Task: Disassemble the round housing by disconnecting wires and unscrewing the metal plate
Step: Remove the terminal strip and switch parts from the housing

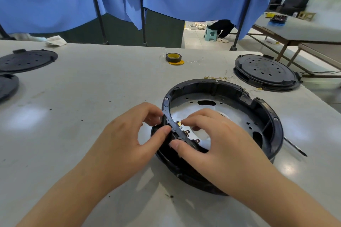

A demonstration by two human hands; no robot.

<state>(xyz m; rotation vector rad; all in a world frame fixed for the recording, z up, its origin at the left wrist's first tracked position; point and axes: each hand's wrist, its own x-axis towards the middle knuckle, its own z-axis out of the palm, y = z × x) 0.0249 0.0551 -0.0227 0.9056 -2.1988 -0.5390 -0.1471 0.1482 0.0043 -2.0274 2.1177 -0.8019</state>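
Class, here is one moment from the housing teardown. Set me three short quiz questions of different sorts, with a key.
1. True or false: both hands grip the near rim of the round housing.
2. What lies on the table just right of the housing? A) a hammer B) a screwdriver C) a brush
3. Fill in: the roll of tape sits on the far side of the housing, black outside with a ____ core.

Key: 1 true: left hand, right hand. 2 B. 3 yellow.
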